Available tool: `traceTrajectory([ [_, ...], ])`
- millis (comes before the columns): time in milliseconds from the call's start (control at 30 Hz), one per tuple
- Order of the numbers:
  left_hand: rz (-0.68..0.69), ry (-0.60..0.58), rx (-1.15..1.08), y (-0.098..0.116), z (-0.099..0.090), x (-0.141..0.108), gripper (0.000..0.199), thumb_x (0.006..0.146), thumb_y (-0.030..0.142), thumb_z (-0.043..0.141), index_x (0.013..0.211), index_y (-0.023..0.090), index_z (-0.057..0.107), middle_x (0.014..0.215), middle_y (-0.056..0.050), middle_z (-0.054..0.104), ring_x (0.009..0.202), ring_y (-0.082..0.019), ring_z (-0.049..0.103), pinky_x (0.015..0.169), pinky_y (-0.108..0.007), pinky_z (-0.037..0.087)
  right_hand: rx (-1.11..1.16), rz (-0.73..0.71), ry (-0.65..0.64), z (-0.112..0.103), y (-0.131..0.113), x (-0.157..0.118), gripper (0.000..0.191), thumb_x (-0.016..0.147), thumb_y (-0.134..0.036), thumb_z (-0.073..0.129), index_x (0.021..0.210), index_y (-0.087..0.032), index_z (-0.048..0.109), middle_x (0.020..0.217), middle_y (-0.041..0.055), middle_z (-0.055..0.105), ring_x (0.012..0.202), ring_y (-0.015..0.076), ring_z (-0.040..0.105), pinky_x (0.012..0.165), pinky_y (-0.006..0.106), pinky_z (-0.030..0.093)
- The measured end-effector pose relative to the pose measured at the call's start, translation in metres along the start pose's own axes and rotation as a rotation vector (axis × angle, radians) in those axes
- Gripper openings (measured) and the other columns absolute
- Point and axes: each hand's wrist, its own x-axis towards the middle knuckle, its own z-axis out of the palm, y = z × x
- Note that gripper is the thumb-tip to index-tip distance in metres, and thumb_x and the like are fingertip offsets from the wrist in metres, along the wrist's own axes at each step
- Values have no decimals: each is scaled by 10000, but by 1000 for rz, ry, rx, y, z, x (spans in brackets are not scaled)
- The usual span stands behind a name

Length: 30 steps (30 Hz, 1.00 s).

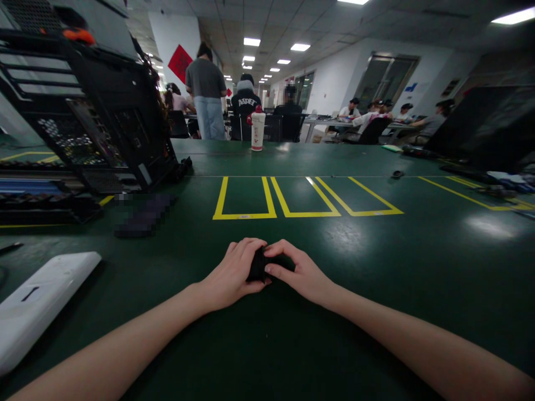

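Observation:
A small black object (256,266) rests between my hands just above the dark green table (267,340); its kind is hidden by my fingers. My left hand (234,273) is wrapped round it from the left, thumb below and fingers over the top. From the right, my right hand (303,275) curves its thumb and fingers in a pinch at the object's right edge, with a gap showing inside the curl. Beyond both hands, yellow tape outlines (271,214) mark the table.
An open black computer case (121,128) stands at left, near a blurred dark flat item (144,216). A white device (45,303) lies lower left. Farther back are a white cup (258,132) and a small black round piece (397,174). Several people are beyond the table.

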Motion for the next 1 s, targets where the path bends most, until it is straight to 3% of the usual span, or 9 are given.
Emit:
traceTrajectory([
  [167,6,-13,-11,2,-2,1,573,781,186,646,1230,241,294,1202,-95,467,1086,-290,476,866,-453,403,4,65,13,3,0,2,268,826,-243,579,1075,-223,482,1028,33,550,974,189,535,870,378,439],
  [400,-20,-16,1,1,-1,-1,579,768,176,651,1223,225,297,1206,-104,460,1064,-284,479,835,-427,428,-56,-16,-62,-3,0,-3,276,812,-230,594,1070,-238,497,1023,24,543,927,188,547,823,364,453],
  [567,3,-3,-4,2,-2,1,557,776,192,653,1212,221,307,1186,-94,474,1060,-272,481,852,-419,416,-34,-59,21,1,3,-2,109,839,-214,557,945,-223,539,1018,25,543,973,181,535,876,362,435],
  [767,-8,-5,11,2,-2,2,566,772,188,646,1219,222,302,1175,-99,475,1048,-290,481,816,-426,427,-38,45,35,3,1,1,286,820,-215,578,1087,-215,477,1034,38,552,974,191,535,870,378,438],
  [1000,-12,-4,1,1,-1,1,583,757,171,658,1218,215,303,1188,-101,471,1051,-282,478,823,-414,427,-62,-49,-29,-2,2,-3,237,806,-195,592,1028,-218,513,1043,36,538,967,192,528,874,380,431],
])
